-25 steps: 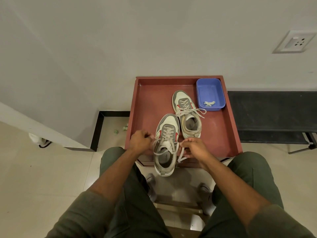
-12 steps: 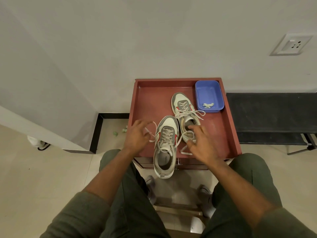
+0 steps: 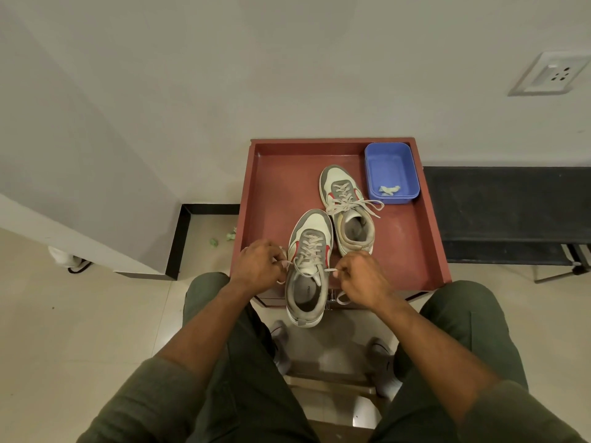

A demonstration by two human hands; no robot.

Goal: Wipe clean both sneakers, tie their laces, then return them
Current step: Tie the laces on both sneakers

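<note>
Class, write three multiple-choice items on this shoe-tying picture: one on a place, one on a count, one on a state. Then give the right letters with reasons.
1. Where is the blue tub?
A. far right corner of the red tray
B. on the floor
C. near left corner

2. How many sneakers are on the tray?
A. one
B. two
C. three

3. What state is the far sneaker in?
A. laces tied
B. laces removed
C. upside down

Key: 1 A, it sits against the tray's far right walls. 2 B, the near sneaker and the far one. 3 A, a bow shows. Meanwhile left hand and right hand each pinch a lace.

Dim, even indoor light; soft shadows; sharp centre (edges bowed by wide-angle lens).
</note>
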